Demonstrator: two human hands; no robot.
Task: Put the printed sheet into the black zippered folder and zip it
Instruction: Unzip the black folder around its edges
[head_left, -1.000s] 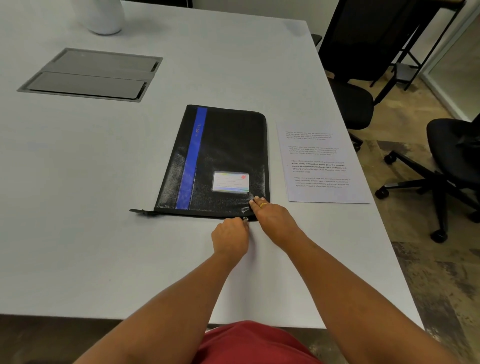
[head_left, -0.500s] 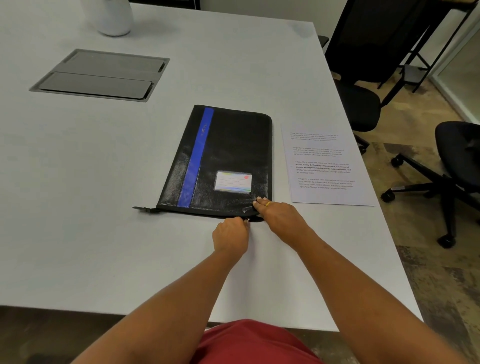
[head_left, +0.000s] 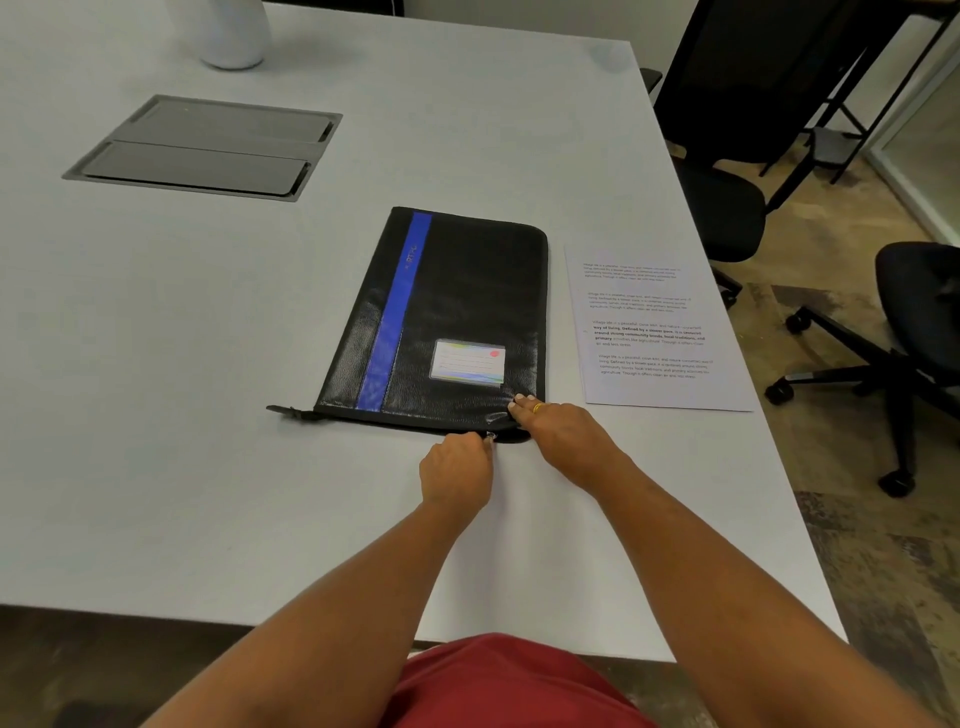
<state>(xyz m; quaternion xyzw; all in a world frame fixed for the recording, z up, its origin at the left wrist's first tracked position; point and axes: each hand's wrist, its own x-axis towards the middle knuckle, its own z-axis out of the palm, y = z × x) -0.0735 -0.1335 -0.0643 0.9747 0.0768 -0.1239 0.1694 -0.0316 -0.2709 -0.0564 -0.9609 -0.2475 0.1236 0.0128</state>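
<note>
Zipper pull (head_left: 490, 435) half hidden by left hand (head_left: 457, 470); sheet (head_left: 654, 332) text blurred.

The pale grey worktop (head_left: 156, 415) carries a black zippered folder (head_left: 467, 291) lying flat. A printed sheet (head_left: 654, 374) lies just beside the folder's right edge, not touching it. A grey recessed hatch (head_left: 208, 148) sits farther back on the left, and a white vessel (head_left: 234, 36) stands near the far edge.

You have a folder (head_left: 467, 291) of black grained leather-look material with a soft sheen, a matt paper sheet (head_left: 654, 332), a smooth matt counter (head_left: 156, 415) and a brushed-metal hatch (head_left: 208, 148).
</note>
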